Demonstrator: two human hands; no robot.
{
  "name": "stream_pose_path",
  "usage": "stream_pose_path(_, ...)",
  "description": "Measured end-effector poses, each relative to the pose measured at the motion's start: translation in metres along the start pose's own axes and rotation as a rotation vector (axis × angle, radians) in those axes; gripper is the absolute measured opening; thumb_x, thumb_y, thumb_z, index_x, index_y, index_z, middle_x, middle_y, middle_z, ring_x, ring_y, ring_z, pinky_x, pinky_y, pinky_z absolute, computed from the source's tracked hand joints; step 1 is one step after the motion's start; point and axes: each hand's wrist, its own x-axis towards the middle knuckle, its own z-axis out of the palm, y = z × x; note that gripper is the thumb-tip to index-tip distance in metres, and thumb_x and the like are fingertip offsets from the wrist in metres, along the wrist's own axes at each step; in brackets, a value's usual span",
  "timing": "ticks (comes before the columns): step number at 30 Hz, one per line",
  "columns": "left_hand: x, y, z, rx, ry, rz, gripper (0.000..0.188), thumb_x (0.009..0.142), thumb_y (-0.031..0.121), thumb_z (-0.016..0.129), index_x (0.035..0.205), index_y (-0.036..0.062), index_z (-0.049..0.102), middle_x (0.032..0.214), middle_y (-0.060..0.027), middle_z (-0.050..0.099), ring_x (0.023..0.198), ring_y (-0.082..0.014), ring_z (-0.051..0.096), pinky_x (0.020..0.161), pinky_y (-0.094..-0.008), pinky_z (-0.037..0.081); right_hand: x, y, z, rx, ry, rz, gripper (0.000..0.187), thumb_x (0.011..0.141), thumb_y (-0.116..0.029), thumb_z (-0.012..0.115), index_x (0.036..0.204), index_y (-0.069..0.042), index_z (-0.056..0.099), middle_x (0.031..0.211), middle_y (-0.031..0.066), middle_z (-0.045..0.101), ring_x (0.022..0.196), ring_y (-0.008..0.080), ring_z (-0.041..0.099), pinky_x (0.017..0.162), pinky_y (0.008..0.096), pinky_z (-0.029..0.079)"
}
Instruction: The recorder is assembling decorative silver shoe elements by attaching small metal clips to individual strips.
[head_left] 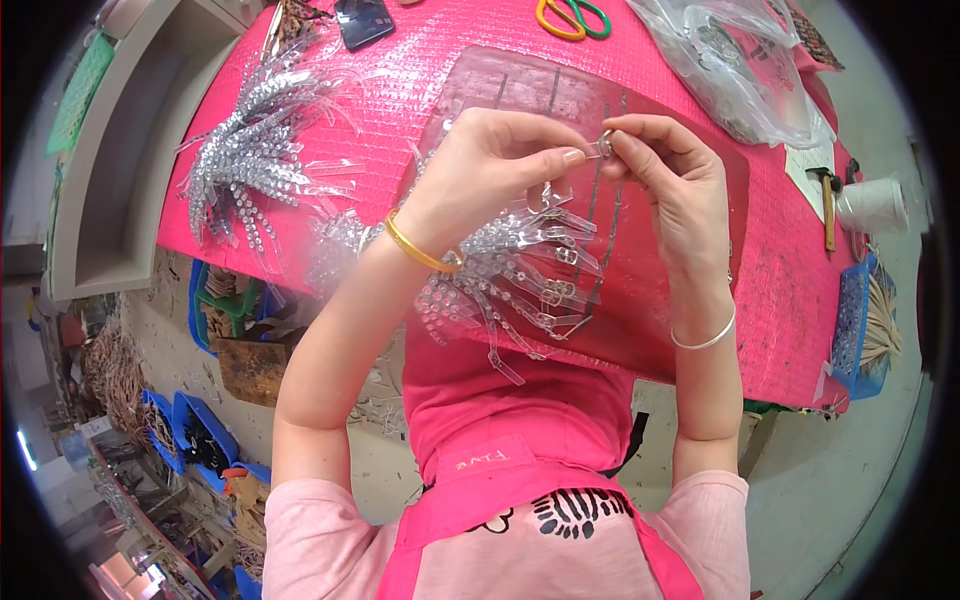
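Note:
Above the dark red mat (660,300), my two hands meet fingertip to fingertip. My left hand (500,160) pinches the end of a clear plastic strap. A small silver buckle (605,143) sits in the fingertips of my right hand (672,175), right at the strap's end; whether the strap passes through it cannot be made out. Below my hands lies a bunch of clear straps set with silver rhinestones (480,285), several with buckles (558,291) at their ends. A larger pile of rhinestone straps (245,155) rests at the left of the pink table.
Scissors with yellow and green handles (574,17) and a dark blue card (364,22) lie at the far edge. Clear plastic bags (735,75) are at the far right. Nearer are a hammer (828,210), a white spool-like roll (873,206) and a blue basket (851,320).

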Motion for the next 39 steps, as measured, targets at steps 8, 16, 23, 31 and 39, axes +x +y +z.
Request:
stream_pose_path(8,-0.008,0.002,0.006,-0.166,0.041,-0.034,0.015,0.080,0.011,0.059,0.083,-0.0038,0.061,0.066,-0.0052,0.060,0.053,-0.0071,0.054,0.046,-0.0179,0.040,-0.009,0.007,0.011,0.024,0.005,0.043,0.012,0.080,-0.006,0.060,0.089,0.001,0.060,0.075,0.0036,0.060,0.063,0.0069,0.055,0.060,0.0187,0.046)
stream_pose_path(16,-0.015,-0.005,0.015,-0.238,0.113,0.068,0.013,0.080,0.007,0.057,0.081,-0.0056,0.061,0.067,-0.0069,0.061,0.051,-0.0083,0.054,0.045,-0.0195,0.042,-0.012,0.016,0.012,0.206,-0.011,0.121,0.013,0.080,-0.007,0.060,0.091,0.001,0.057,0.077,0.0031,0.059,0.063,0.0064,0.053,0.058,0.0177,0.044)
stream_pose_path(23,-0.021,-0.011,0.013,-0.015,0.164,0.068,0.013,0.080,0.007,0.057,0.082,-0.0052,0.060,0.067,-0.0053,0.061,0.055,-0.0068,0.054,0.048,-0.0201,0.043,-0.022,0.017,0.014,0.277,-0.010,0.157,0.013,0.080,-0.007,0.060,0.090,0.001,0.057,0.078,0.0028,0.059,0.062,0.0058,0.052,0.057,0.0178,0.043)
stream_pose_path(31,-0.033,-0.004,0.007,-0.082,0.092,0.025,0.014,0.079,0.009,0.058,0.083,-0.0045,0.060,0.066,-0.0046,0.059,0.059,-0.0064,0.054,0.054,-0.0202,0.045,-0.027,0.020,0.017,0.286,-0.051,0.208,0.013,0.080,-0.006,0.060,0.090,0.001,0.057,0.076,0.0034,0.059,0.062,0.0063,0.053,0.057,0.0187,0.044)
stream_pose_path(39,-0.038,0.003,0.012,0.074,0.160,0.081,0.012,0.078,0.007,0.058,0.081,-0.0051,0.060,0.068,-0.0070,0.062,0.064,-0.0078,0.058,0.057,-0.0213,0.046,-0.031,0.024,0.024,0.416,-0.067,0.226,0.014,0.081,-0.006,0.059,0.092,0.002,0.055,0.078,0.0042,0.058,0.062,0.0074,0.053,0.057,0.0195,0.045)
